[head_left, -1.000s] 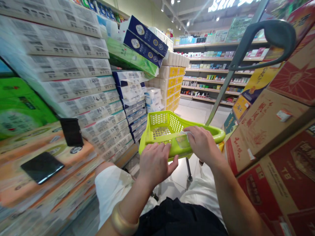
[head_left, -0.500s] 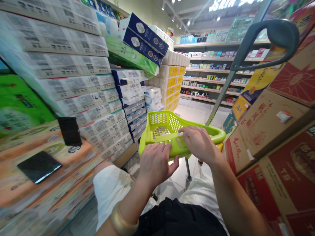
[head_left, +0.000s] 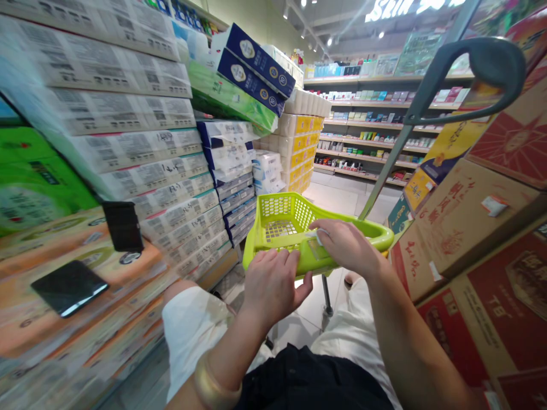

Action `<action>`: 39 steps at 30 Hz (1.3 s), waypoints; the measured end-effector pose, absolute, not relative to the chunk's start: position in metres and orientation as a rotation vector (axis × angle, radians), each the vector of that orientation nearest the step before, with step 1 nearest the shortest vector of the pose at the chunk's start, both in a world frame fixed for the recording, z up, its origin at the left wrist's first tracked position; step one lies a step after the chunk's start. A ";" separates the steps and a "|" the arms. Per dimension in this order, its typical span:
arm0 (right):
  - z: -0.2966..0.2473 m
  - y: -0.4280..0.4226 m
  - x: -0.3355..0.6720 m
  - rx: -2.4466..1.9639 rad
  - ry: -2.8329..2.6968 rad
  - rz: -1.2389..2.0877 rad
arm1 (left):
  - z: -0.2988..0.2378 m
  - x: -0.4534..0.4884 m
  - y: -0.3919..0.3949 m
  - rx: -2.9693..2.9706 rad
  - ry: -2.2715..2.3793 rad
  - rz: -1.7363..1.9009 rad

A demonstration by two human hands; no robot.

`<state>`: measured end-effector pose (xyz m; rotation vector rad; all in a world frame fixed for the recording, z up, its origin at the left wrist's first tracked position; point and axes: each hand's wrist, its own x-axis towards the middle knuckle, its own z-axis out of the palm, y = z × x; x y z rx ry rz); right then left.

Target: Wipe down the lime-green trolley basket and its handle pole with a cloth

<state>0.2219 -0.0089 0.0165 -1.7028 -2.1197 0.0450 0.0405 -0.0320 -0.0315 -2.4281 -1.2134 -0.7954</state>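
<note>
- Since the earlier frame: slid right hand (head_left: 348,242) slightly along the near rim of the basket (head_left: 252,242), toward left hand (head_left: 271,285); hardly any shift in left hand or basket.
- Closest: smooth gold-toned bracelet (head_left: 216,381) on left forearm, dark top (head_left: 311,378), soft creased white trousers (head_left: 196,319), with legs spread.
- Left hand: palm down, with fingers over near rim and thumb out to the side; probably bracing basket against tipping. Cannot tell if really clamped.
- Right hand: apart from left, with bent fingertips on a thin white scrap (head_left: 323,235) by a clear label (head_left: 315,249). Cannot tell if pinching it or just pressing.
- Basket: right ahead of both hands, just past the knees. Glossy lime plastic, rounded rim, walls full of holes. Slim leg with caster (head_left: 327,299) below.
- Left: shiny black phone (head_left: 70,287) laid flat on orange film-wrapped packs (head_left: 25,327), presumably for the level top; upright matt black case (head_left: 122,228) near it.
- Right: straight metal pole (head_left: 384,173) with grey moulded loop grip (head_left: 425,94), likely slanted aside to leave basket reachable. Square-edged cardboard cartons (head_left: 457,210) beyond.
- Farther: pale packs (head_left: 145,148) in crinkled film, stacked flat, likely to save floor; navy boxes (head_left: 256,62) tilted over green pack (head_left: 231,97).
- Farthest: long shelves (head_left: 371,102) with rows of small boxes and bottles.
</note>
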 end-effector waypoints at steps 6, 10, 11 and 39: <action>0.010 -0.008 0.201 -1.519 -2.193 0.016 | -0.031 0.040 -0.032 -2.428 -1.222 -0.781; 0.013 -0.008 0.207 -1.569 -2.148 0.136 | -0.031 0.038 -0.032 -2.424 -1.209 -0.778; 0.014 -0.008 0.213 -1.625 -2.128 0.144 | -0.032 0.037 -0.032 -2.422 -1.206 -0.780; 0.015 -0.014 0.215 -1.835 -2.072 -0.079 | -0.031 0.036 -0.033 -2.407 -1.219 -0.778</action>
